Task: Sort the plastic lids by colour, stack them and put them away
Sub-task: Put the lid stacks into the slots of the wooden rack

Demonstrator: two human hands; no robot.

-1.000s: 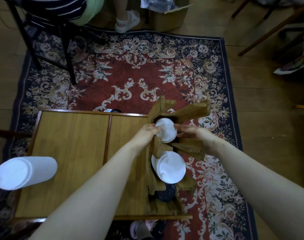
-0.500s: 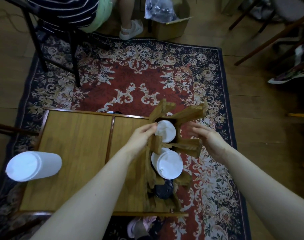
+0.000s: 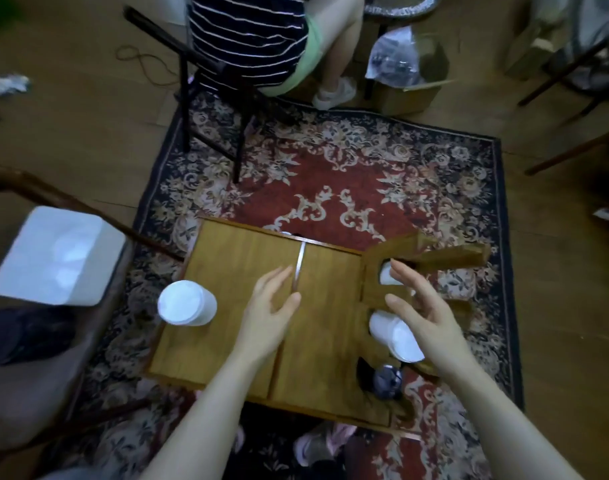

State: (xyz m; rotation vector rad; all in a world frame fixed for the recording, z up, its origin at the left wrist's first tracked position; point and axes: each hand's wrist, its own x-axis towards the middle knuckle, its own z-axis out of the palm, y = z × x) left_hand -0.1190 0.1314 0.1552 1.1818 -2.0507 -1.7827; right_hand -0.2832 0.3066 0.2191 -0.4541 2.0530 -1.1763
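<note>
Seen from above: a low wooden tabletop [image 3: 233, 306] on a red patterned rug [image 3: 330, 174], with a cardboard divider box [image 3: 368, 285] at its right edge. Three compartments in the box, in a row from far to near: a white stack of lids [image 3: 386, 274] in the far one, a larger white stack [image 3: 389, 332] lying tilted in the middle one, a dark stack [image 3: 386, 379] in the near one. Standing apart near the tabletop's left edge, one more white stack of lids [image 3: 185, 302], upright, well away from the box. Left hand [image 3: 266, 317] over the middle of the tabletop, palm down, fingers [image 3: 278, 277] spread and relaxed, holding nothing; whether touching the wood or just above it, hard to tell. Right hand [image 3: 422, 317] over the box, partly covering the middle stack, fingers [image 3: 400, 271] straight and loosely splayed, thumb out to the left, gripping nothing. To the left, off the tabletop, a white rectangular lidded container [image 3: 58, 254] on a dark seat. At the top, a seated person [image 3: 261, 39] in a striped shirt on a black metal chair [image 3: 206, 109], one white shoe on the floor. Beside that, an open cardboard carton [image 3: 410, 95] with clear plastic bags [image 3: 394, 58] in it. Near edge of view blurred; pink shoes [image 3: 316, 448] below the tabletop.
</note>
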